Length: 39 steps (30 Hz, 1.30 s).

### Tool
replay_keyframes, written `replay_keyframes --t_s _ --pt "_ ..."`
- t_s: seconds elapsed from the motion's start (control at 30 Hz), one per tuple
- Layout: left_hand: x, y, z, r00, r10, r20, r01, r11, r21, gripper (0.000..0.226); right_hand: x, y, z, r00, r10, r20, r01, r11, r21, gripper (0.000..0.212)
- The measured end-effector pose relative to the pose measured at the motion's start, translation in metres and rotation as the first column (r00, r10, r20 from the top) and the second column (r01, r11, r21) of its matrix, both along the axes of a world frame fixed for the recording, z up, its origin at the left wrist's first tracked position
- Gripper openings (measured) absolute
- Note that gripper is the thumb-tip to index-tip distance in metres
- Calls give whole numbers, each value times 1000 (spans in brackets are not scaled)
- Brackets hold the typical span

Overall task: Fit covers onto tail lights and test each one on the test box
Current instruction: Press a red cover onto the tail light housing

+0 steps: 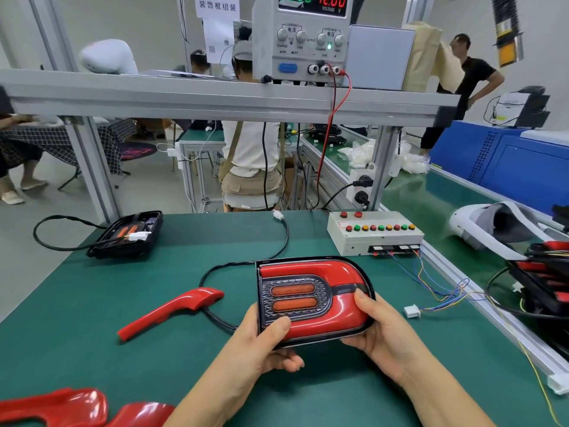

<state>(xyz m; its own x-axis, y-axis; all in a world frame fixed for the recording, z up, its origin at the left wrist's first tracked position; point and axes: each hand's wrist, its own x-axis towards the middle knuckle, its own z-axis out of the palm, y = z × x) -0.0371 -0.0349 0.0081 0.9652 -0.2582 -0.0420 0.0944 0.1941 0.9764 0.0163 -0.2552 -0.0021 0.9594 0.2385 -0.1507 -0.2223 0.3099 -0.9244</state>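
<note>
I hold a tail light (311,295) with a glossy red cover and two orange lenses above the green mat. My left hand (266,343) grips its lower left edge, thumb on the front face. My right hand (380,323) grips the lower right edge, thumb on the red cover. Its black cable (278,241) trails back to a white plug. The white test box (374,234) with red, green and yellow buttons sits at the back right. A loose red cover (169,312) lies to the left. Another tail light (126,234) lies face down at the far left.
More red covers (70,406) lie at the near left edge. A stack of tail lights (545,282) sits at the right. Coloured wires with a white connector (412,311) run from the test box. A power supply (308,38) stands on the shelf above; a white headset (492,224) lies right.
</note>
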Motion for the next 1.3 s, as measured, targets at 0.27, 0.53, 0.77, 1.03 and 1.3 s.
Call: replay_keyframes --t_s 0.27,0.53,0.77,1.03,1.3 --pt "-1 -3 -4 994 -1 -105 -3 999 -38 54 5 3 -4 997 -72 -6 72 997 -31 35" --pt "5 1 4 958 33 -284 46 963 265 63 12 -1 -9 970 -244 0 242 960 -142 33" --pt "35 55 14 860 231 455 -457 -48 888 31 14 -2 -11 975 -221 4 218 956 -196 33" --pt "64 102 14 963 221 154 -138 -86 987 42 11 0 -8 976 -219 -12 212 953 -216 34" --pt "72 140 18 893 417 167 -103 -173 980 31 11 -3 -3 983 -175 -60 156 958 -240 40"
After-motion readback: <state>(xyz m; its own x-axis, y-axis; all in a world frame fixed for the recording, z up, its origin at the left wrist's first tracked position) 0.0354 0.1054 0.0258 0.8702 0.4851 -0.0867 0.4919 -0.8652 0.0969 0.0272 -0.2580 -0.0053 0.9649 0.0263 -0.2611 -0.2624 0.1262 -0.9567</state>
